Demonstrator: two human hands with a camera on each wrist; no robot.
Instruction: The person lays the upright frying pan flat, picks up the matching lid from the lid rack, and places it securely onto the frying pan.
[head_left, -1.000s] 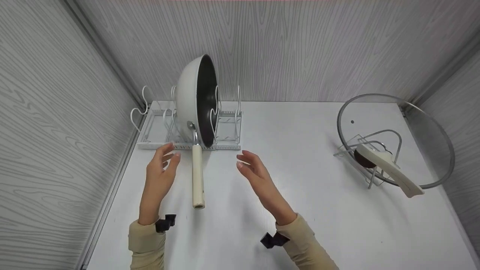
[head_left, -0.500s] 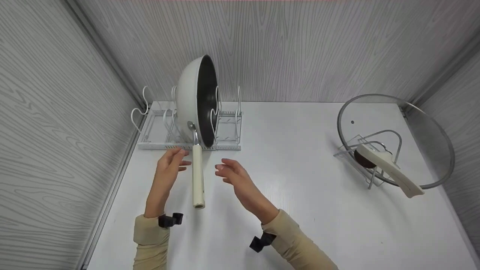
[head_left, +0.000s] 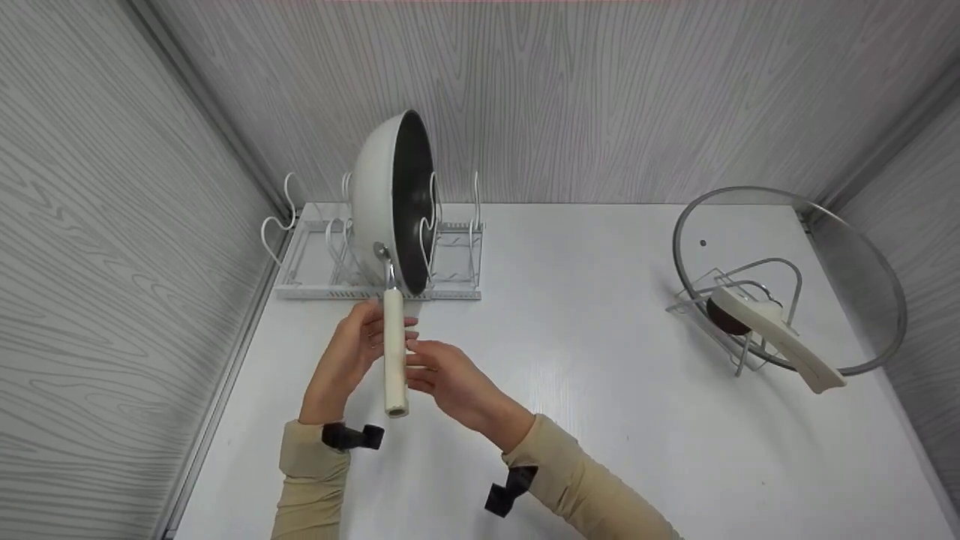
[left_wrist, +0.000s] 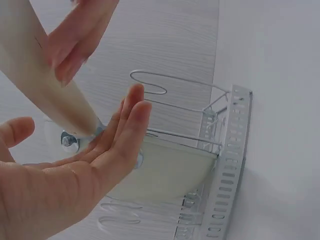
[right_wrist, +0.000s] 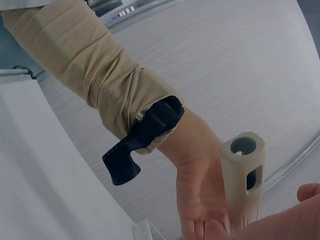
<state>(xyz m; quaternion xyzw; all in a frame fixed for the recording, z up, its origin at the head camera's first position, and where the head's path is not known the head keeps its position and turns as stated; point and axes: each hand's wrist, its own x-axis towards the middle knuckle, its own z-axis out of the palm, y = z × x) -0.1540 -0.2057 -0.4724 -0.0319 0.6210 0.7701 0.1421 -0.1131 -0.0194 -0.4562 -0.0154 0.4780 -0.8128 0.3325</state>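
1. The left hand is lying beside the cream handle, whose holed end is showing; contact is unclear.
2. The right hand is crossing before the handle.
3. A black mount is sitting at the tan sleeve.
4. A white rack is peeking by the edge of the worktop.

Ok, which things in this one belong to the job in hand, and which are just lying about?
Part of the job, it seems:
left hand and right hand, both at the pan handle
pan, on its side in the rack
white rack

Just lying about:
glass lid
wire stand at the lid
cream handle, possibly the lid's
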